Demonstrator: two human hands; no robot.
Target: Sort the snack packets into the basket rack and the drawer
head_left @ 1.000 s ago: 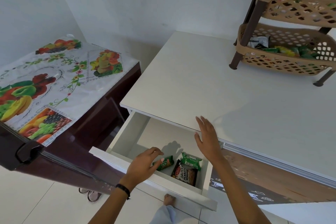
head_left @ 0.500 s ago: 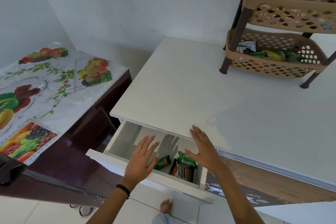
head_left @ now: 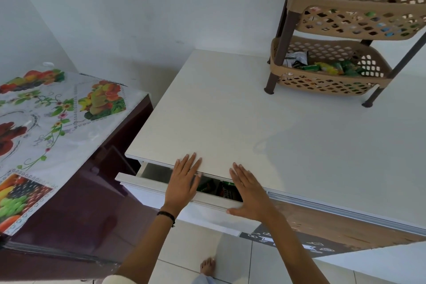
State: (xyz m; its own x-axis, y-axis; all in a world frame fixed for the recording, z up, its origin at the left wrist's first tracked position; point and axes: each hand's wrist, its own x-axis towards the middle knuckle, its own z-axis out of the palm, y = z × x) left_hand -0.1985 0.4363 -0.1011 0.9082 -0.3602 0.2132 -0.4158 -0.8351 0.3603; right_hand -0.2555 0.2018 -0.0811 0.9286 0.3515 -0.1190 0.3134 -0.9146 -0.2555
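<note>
The white drawer [head_left: 147,185] under the table's front edge stands only a narrow gap out. Through the gap I see green and dark snack packets [head_left: 224,190], mostly hidden. My left hand [head_left: 184,182] lies flat against the drawer front, fingers spread, holding nothing. My right hand [head_left: 250,193] is flat and open on the drawer's right part, thumb on its front. At the back right of the table stands the tan two-tier basket rack [head_left: 322,80]. Its lower basket holds green, yellow and white packets [head_left: 322,67]; more packets show through the upper basket's holes.
The white table [head_left: 265,127] takes up the middle and right. A dark cabinet with a fruit-print cloth [head_left: 57,117] stands close on the left, beside the drawer. Pale walls rise behind. My bare foot [head_left: 208,266] is on the tiled floor below.
The drawer has slid inward from wide out to nearly in. Both hands moved forward with it, flattening against its front; the packets inside are now mostly covered by the tabletop.
</note>
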